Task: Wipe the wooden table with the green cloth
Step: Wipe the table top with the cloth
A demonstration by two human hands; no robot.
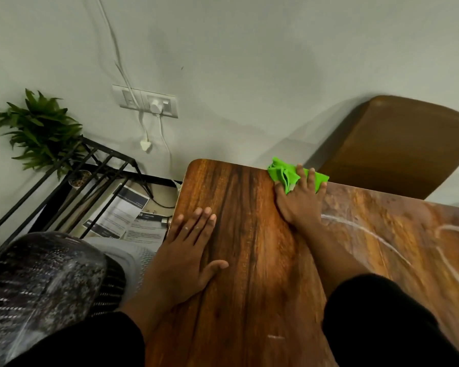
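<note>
While the left hand (188, 250) lies flat with fingers spread on the wooden counter (249, 260), the right hand (300, 197) presses its fingers around the bunched green cloth (284, 172) at the far edge.

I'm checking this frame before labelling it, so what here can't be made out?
All in the head view:
- Green cloth: partly covered by the right hand pressing it at the wooden table's far edge.
- Table's right side: motion-blurred, cut by the frame edge; pale streaks unclear.
- Table surface under the flat left hand: hidden.
- Papers on the floor: print too small, crossed by black rack bars.
</note>
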